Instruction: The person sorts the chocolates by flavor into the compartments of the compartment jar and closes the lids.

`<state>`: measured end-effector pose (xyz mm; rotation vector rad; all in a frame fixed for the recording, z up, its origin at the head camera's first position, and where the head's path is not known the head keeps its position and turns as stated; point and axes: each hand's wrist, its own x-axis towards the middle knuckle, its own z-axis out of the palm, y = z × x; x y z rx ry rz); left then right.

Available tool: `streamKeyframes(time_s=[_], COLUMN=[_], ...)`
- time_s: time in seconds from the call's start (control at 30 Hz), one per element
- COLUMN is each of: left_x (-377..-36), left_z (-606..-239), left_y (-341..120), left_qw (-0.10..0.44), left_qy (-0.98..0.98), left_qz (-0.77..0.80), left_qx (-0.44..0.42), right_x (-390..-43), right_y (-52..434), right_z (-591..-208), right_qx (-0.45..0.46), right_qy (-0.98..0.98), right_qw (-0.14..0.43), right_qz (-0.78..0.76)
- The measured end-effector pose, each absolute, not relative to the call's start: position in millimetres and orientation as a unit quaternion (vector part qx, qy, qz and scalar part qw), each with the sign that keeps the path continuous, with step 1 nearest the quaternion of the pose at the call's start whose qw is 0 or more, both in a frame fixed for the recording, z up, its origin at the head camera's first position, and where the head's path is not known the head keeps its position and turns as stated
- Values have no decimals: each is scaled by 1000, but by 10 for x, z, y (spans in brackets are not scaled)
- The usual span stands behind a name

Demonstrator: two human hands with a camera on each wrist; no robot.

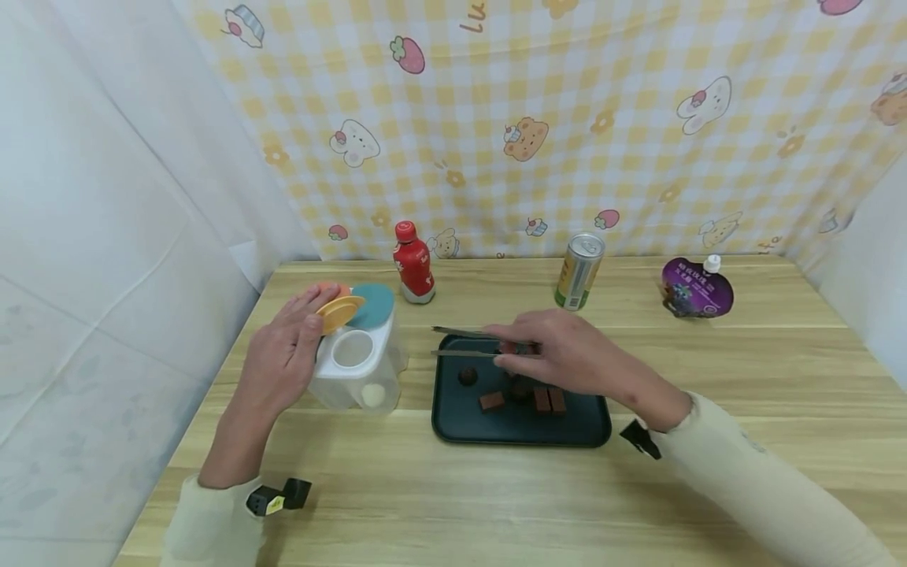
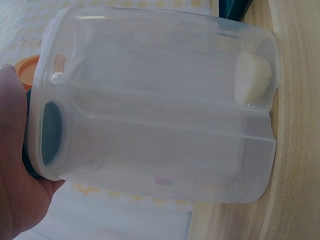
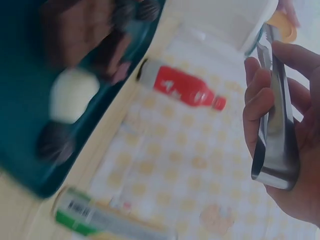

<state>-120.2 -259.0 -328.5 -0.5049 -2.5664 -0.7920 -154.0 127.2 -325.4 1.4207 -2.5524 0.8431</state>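
My left hand (image 1: pixel 283 350) is at the top of a clear storage container (image 2: pixel 165 110) with coloured flip lids, its thumb and fingers about a raised yellow-orange lid (image 1: pixel 342 313). Beside that lid is a round uncovered opening (image 1: pixel 353 348). One pale, cream-coloured piece (image 2: pixel 252 79) lies at the container's bottom. In my right hand (image 1: pixel 556 350) I grip metal tongs (image 3: pixel 278 130) over a dark tray (image 1: pixel 489 433). The tong arms stand apart, pointing left, with nothing between their tips. Chocolate pieces (image 1: pixel 549 400) lie on the tray, and a white piece (image 3: pixel 74 95) shows among them in the right wrist view.
A red bottle (image 1: pixel 414 266) stands behind the container and tray. Further right are a silver-topped can (image 1: pixel 579 272) and a purple pouch (image 1: pixel 697 290) with a white cap. A yellow checked cloth (image 1: pixel 453 142) hangs along the table's back edge.
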Motion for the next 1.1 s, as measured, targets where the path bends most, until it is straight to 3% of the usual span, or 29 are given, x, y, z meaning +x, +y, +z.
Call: streamKeyframes(time_s=[0.53, 1.1], left_x=[-1208, -1211], left_z=[-3237, -3283], left_y=[-2593, -2595], left_qw=[193, 191], left_qy=[-924, -923], left_qz=[-281, -284], left_qx=[-175, -174], right_x=[-1388, -1344], right_y=[2255, 2415], right_z=[-3424, -3571], right_qx=[349, 321], right_qy=[-911, -928], right_qw=[15, -46], right_qz=[218, 186])
